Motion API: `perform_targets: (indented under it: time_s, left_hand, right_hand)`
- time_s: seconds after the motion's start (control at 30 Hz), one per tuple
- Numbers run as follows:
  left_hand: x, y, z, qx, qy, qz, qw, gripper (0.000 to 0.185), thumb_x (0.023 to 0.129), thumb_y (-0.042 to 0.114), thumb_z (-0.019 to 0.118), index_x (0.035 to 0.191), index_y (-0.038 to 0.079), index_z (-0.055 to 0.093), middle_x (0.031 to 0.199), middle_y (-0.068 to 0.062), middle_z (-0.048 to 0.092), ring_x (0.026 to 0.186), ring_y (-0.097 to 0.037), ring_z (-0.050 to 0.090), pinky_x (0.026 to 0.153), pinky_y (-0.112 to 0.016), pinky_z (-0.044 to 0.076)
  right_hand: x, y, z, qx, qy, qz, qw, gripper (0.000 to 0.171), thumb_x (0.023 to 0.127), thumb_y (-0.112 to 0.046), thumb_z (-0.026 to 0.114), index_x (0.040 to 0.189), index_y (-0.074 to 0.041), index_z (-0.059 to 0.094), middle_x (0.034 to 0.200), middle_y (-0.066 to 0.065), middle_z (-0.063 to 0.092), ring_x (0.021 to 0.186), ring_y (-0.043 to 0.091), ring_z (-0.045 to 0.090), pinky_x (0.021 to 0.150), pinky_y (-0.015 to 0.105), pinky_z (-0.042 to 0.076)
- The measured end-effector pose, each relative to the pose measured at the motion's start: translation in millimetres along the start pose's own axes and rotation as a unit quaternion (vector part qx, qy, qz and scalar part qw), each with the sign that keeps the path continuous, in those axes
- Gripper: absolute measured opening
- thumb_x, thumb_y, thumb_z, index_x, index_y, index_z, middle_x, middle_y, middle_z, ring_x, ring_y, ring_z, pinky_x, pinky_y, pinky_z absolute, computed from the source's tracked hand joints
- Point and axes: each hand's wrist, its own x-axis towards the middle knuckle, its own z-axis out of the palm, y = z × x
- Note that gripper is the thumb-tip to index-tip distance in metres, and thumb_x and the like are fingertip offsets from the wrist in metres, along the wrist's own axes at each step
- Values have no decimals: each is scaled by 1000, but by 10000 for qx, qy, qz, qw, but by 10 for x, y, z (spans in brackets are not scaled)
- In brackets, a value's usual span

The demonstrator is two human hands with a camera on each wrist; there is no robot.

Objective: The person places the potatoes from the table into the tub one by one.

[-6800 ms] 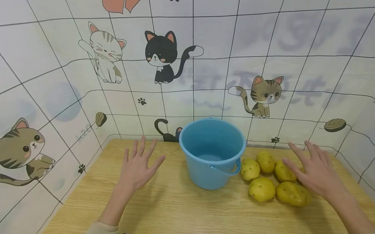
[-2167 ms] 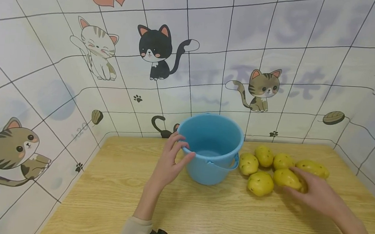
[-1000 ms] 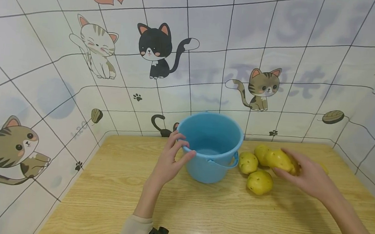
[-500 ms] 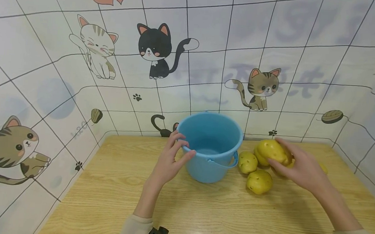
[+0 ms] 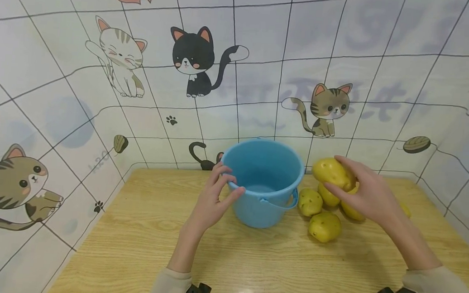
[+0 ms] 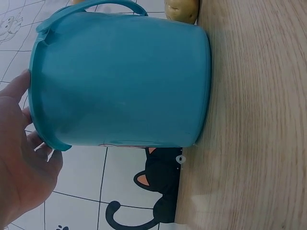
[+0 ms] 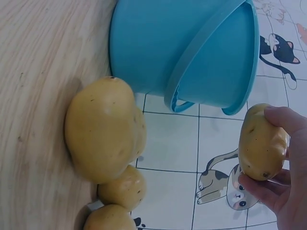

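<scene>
A blue plastic bucket [image 5: 259, 212] stands upright on the table, its handle hanging down at the front right. My left hand [image 5: 210, 204] holds the near left of its rim, fingers over the edge and thumb at the front; the left wrist view shows the fingers [image 6: 34, 143] curled at the rim. My right hand [image 5: 368, 192] grips a yellow potato [image 5: 330, 172] between thumb and fingers, raised above the other potatoes and right of the bucket. In the right wrist view this potato [image 7: 261, 143] is well clear of the table, level with the bucket's rim.
Several more potatoes lie right of the bucket, among them a front one [image 5: 324, 227], one by the bucket [image 5: 310, 202] and a partly hidden one [image 5: 405, 210] behind my right wrist. The wooden table [image 5: 274, 272] meets a tiled, cat-patterned wall [image 5: 260, 75] close behind the bucket.
My right hand has taken hold of a potato from the front right of the group and lifted it up, leftward toward the bucket. My left hand moved to the bucket's rim and stays there.
</scene>
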Motion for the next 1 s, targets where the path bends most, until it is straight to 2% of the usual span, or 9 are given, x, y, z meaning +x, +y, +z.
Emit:
perform_targets:
  time_s: [0.17, 0.33, 0.53, 0.8, 1.0]
  left_hand:
    - [0, 7, -2, -1, -28, -33, 10000, 27, 98, 34, 66, 110, 10, 62, 142, -7, 45, 153, -21, 14, 112, -65, 30]
    - [-1, -5, 3, 8, -39, 4, 10000, 22, 98, 33, 66, 109, 15, 61, 141, -4, 46, 153, -22, 14, 111, -65, 31]
    - [0, -28, 9, -37, 6, 108, 9999, 20, 99, 32, 65, 107, 15, 60, 140, -2, 45, 153, -23, 15, 110, -65, 32]
    - [-3, 5, -5, -11, -20, 46, 10000, 23, 99, 32, 65, 108, 11, 61, 141, -3, 44, 153, -23, 14, 109, -65, 33]
    - [-3, 9, 2, -11, -8, 80, 10000, 20, 98, 32, 65, 107, 15, 60, 141, -3, 45, 153, -25, 15, 109, -65, 33]
  right_hand:
    - [77, -94, 11, 11, 13, -116, 9999, 74, 88, -37, 79, 147, -6, 48, 136, 25, 56, 118, 44, 56, 87, 61, 50]
    - [137, -188, 15, 141, 69, -107, 9998, 73, 87, -36, 80, 147, -8, 48, 138, 21, 56, 118, 40, 57, 87, 58, 50]
    - [215, -287, 10, 250, 68, -192, 9995, 73, 88, -37, 79, 148, -9, 48, 138, 19, 57, 117, 37, 57, 86, 57, 50]
    - [325, -358, 72, 311, 219, -569, 9977, 69, 86, -31, 81, 144, -7, 51, 134, 19, 59, 114, 35, 59, 85, 53, 53]
    - [381, -415, 118, 363, 152, -644, 9971, 71, 86, -32, 81, 145, -8, 50, 138, 18, 57, 120, 37, 56, 91, 56, 51]
